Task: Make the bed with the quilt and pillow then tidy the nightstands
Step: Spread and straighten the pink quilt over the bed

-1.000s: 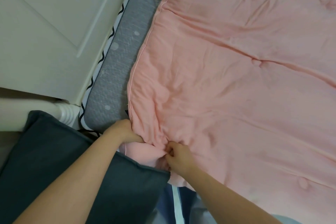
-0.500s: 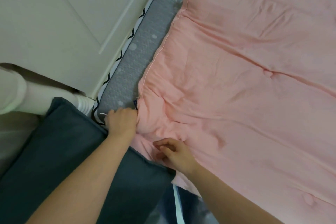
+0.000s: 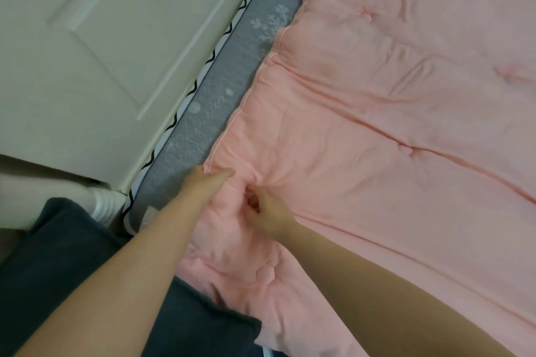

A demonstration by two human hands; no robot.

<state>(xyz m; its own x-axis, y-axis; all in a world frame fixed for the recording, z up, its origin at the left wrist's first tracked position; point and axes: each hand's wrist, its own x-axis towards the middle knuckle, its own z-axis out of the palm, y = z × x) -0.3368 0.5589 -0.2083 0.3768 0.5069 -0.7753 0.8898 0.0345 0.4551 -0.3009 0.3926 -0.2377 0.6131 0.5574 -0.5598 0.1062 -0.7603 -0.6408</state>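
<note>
A pink tufted quilt (image 3: 391,139) lies spread over the bed and fills the right of the view. Its piped left edge runs along a strip of grey patterned mattress sheet (image 3: 220,95). My left hand (image 3: 204,184) pinches that piped edge near the quilt's lower left part. Just to the right, my right hand (image 3: 268,211) is closed on a bunched fold of the quilt. A dark grey-blue pillow (image 3: 72,269) lies at the lower left, partly under my left forearm and under the quilt's corner.
A cream panelled headboard (image 3: 116,38) stands along the left side of the mattress. A white turned bedpost (image 3: 101,206) shows at its lower corner, beside the pillow. The mattress edge has a black zigzag trim (image 3: 185,101).
Both hands have shifted further up along the quilt's left edge. The right hand, loose half a second ago, has closed on a fold again. The view has tilted toward the headboard.
</note>
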